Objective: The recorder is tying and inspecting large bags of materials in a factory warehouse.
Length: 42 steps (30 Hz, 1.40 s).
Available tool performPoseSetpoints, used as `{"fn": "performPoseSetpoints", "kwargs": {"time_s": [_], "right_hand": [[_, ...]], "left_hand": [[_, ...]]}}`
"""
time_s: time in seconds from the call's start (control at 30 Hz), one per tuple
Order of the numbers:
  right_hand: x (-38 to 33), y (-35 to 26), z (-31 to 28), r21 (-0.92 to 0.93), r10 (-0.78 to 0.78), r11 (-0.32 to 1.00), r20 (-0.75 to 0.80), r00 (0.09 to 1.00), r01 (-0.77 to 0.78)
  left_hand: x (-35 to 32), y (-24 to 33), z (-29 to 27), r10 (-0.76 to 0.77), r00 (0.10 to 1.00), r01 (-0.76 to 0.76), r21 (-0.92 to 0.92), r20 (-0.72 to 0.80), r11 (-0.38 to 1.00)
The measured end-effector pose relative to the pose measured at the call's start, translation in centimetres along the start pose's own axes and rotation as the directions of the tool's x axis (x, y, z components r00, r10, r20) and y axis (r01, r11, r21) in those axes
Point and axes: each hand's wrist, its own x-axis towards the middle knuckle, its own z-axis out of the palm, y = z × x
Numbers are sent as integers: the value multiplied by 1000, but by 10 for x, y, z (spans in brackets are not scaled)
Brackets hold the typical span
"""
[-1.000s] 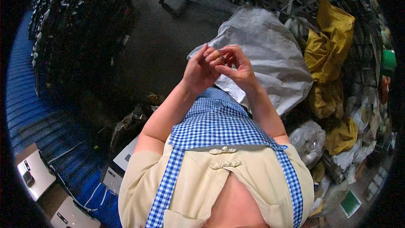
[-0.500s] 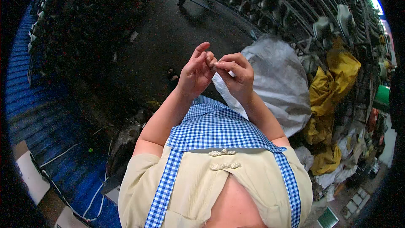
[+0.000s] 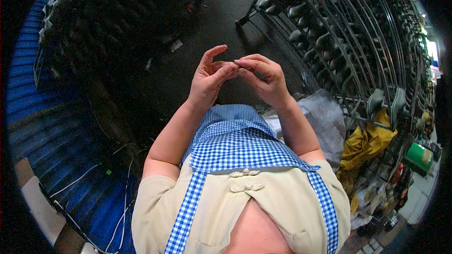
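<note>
My two hands meet in front of my blue-and-white checked apron (image 3: 235, 146). The thumb and a finger of my left hand (image 3: 213, 76) are pinched together, while its index finger stands raised and bent. Fingertips of my right hand (image 3: 266, 76) press together right against the left fingertips. Whatever lies between them, if anything, is too small to make out. Both hands are in the air, over the dark floor (image 3: 221, 14).
Racks (image 3: 339, 33) with rows of shoe-shaped forms stand at the right. Below them lie a whitish sack (image 3: 325, 115) and yellow sacking (image 3: 365, 146); a green container (image 3: 418, 156) is farther right. Blue corrugated sheeting (image 3: 28, 127) and white cables (image 3: 77, 178) are at the left.
My view has shifted forward, so the racks and sacks sit lower in it. My hands stay pinched together, with the left turned slightly and its index finger more raised.
</note>
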Motion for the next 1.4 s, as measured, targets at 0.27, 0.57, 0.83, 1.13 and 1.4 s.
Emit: {"fn": "performPoseSetpoints", "kwargs": {"time_s": [0.27, 0.57, 0.83, 1.13, 1.4], "right_hand": [[121, 20, -27, -304, -91, 941, 197, 976, 149], [320, 119, -48, -90, 112, 990, 73, 991, -105], [463, 197, -99, 52, 104, 994, -75, 992, -100], [519, 198, -161, -327, -282, 922, -199, 939, 208], [677, 230, -176, -360, -196, 931, -331, 923, 68]], "left_hand": [[92, 48, -16, 187, 982, -166, 334, -32, 928], [318, 84, -70, -211, 963, 172, -220, -165, 960], [506, 107, -58, -330, 943, 326, -335, 45, 884], [594, 131, -12, -238, 933, 318, -307, 269, 897], [766, 201, -35, -249, 908, 349, -280, 337, 894]]}}
